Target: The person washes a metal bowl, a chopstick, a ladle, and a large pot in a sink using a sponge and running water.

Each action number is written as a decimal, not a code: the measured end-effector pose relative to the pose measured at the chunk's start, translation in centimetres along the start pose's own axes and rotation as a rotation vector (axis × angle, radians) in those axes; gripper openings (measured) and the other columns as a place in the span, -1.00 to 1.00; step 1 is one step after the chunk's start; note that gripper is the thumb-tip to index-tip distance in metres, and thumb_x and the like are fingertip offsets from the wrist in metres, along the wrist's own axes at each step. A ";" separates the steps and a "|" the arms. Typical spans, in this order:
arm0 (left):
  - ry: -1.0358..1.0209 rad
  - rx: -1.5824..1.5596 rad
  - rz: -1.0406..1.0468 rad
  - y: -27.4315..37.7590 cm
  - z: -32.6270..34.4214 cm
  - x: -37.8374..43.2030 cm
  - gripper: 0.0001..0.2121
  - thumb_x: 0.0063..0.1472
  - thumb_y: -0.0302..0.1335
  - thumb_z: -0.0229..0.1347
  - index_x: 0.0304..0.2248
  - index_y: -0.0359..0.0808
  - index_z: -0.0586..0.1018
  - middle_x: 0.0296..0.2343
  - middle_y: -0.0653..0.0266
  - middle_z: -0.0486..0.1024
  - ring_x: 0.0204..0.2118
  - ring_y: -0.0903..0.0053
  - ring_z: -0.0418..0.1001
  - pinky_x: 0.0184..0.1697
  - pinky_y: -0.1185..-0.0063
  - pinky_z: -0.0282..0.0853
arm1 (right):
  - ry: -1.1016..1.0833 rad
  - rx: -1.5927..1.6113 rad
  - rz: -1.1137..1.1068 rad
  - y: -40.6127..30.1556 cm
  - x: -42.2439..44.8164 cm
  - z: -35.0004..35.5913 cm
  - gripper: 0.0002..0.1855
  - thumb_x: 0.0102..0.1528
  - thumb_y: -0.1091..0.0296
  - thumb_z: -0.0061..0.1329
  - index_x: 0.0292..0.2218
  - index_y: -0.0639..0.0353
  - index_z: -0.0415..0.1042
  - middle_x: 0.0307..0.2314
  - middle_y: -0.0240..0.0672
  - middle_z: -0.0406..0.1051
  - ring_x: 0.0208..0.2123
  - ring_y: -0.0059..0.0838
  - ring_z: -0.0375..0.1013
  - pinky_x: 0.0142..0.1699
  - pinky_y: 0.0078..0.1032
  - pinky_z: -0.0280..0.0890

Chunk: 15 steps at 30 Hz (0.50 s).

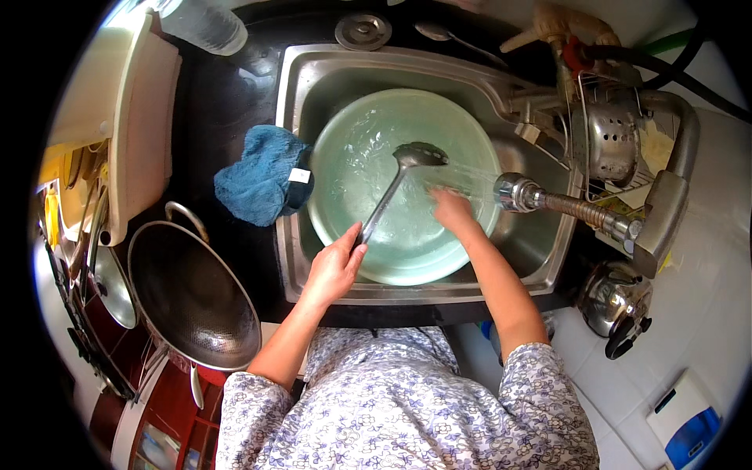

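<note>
A pale green plastic basin (405, 276) holding water sits inside the stainless steel sink (429, 296). My left hand (336, 267) is closed around the handle end of a metal ladle (385, 194); the ladle's bowl is up near the middle of the basin. My right hand (452, 208) is over the basin beside the water stream, its fingertips blurred; whether it holds anything cannot be made out. Water sprays leftward from the faucet head (517, 192) toward the ladle's bowl and my right fingers.
A blue cloth (261, 176) lies on the sink's left rim. A wok (194, 294) stands at the left, below a cream rack (141, 117). A sink strainer (363, 31) and a spoon (435, 31) lie behind the sink. A kettle (614, 299) is at the right.
</note>
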State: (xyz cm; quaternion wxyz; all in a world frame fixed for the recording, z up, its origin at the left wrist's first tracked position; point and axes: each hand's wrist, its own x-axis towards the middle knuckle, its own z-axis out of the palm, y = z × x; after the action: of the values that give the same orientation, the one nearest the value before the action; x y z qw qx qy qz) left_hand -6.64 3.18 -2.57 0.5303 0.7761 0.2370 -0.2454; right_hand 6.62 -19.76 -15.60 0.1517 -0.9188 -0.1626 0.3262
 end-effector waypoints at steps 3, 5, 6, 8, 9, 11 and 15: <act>0.028 0.105 0.164 -1.3 0.1 -0.4 -0.59 0.07 -0.54 0.05 -0.07 -0.44 0.30 -0.52 0.12 0.43 -0.50 0.61 0.36 -0.38 0.60 0.31 | -0.272 0.136 0.236 -0.8 -1.0 -4.1 -0.53 -0.06 0.59 -0.27 -0.09 0.04 0.36 -0.11 -0.17 0.31 -0.08 -0.24 0.31 0.01 -0.47 0.17; -0.051 -0.033 0.055 -0.3 -0.1 -0.4 -0.58 0.05 -0.57 0.06 -0.06 -0.43 0.29 -0.51 0.15 0.42 -0.51 0.61 0.36 -0.41 0.62 0.30 | -0.315 0.324 0.177 -1.2 -2.7 -7.0 -0.54 -0.07 0.60 -0.27 -0.11 0.05 0.37 -0.13 -0.14 0.33 -0.10 -0.27 0.33 0.00 -0.50 0.17; -0.128 -0.168 -0.054 0.0 -0.2 -0.5 -0.56 0.03 -0.61 0.06 -0.06 -0.43 0.27 -0.50 0.18 0.42 -0.51 0.62 0.36 -0.45 0.63 0.29 | -0.357 0.516 0.115 -1.7 -3.6 -8.1 -0.54 -0.07 0.61 -0.27 -0.12 0.07 0.38 -0.15 -0.12 0.34 -0.11 -0.29 0.35 -0.01 -0.53 0.17; -0.134 -0.224 -0.044 -0.1 0.1 -0.3 -0.53 0.01 -0.64 0.07 -0.04 -0.42 0.24 -0.44 0.22 0.41 -0.56 0.63 0.35 -0.55 0.66 0.26 | -0.219 0.536 -0.191 -4.5 -5.7 -9.7 -0.54 -0.15 0.70 -0.28 -0.23 0.10 0.45 -0.25 -0.22 0.41 -0.18 -0.33 0.36 -0.07 -0.56 0.22; -0.158 -0.301 -0.126 0.5 -0.1 -0.4 -0.53 0.01 -0.63 0.07 -0.05 -0.43 0.25 -0.43 0.17 0.42 -0.52 0.62 0.37 -0.49 0.64 0.28 | -0.148 0.436 -0.353 -5.7 -6.2 -9.7 -0.53 -0.17 0.71 -0.28 -0.24 0.08 0.46 -0.26 -0.27 0.42 -0.20 -0.32 0.35 -0.10 -0.55 0.24; -0.184 -0.374 -0.209 1.0 -0.3 -0.3 -0.54 0.00 -0.61 0.08 -0.06 -0.44 0.27 -0.42 0.12 0.43 -0.48 0.60 0.38 -0.44 0.63 0.31 | -0.057 0.339 -0.532 -8.2 -7.2 -9.6 -0.54 -0.19 0.70 -0.26 -0.27 0.06 0.46 -0.26 -0.37 0.42 -0.25 -0.31 0.33 -0.15 -0.50 0.27; -0.196 -0.344 -0.100 -0.1 -0.2 -0.3 -0.51 0.00 -0.65 0.05 -0.03 -0.45 0.22 -0.40 0.14 0.40 -0.56 0.64 0.31 -0.55 0.66 0.23 | -0.067 0.173 -0.563 -11.2 -6.5 -7.1 -0.54 -0.19 0.69 -0.21 -0.25 0.02 0.45 -0.23 -0.45 0.41 -0.24 -0.28 0.32 -0.15 -0.41 0.29</act>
State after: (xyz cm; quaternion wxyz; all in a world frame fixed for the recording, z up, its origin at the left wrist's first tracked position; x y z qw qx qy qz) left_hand -6.93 3.34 -2.37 0.6627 0.6339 0.2607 -0.3018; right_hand 4.24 -13.45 -2.43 0.3083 -0.8100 -0.3874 0.3141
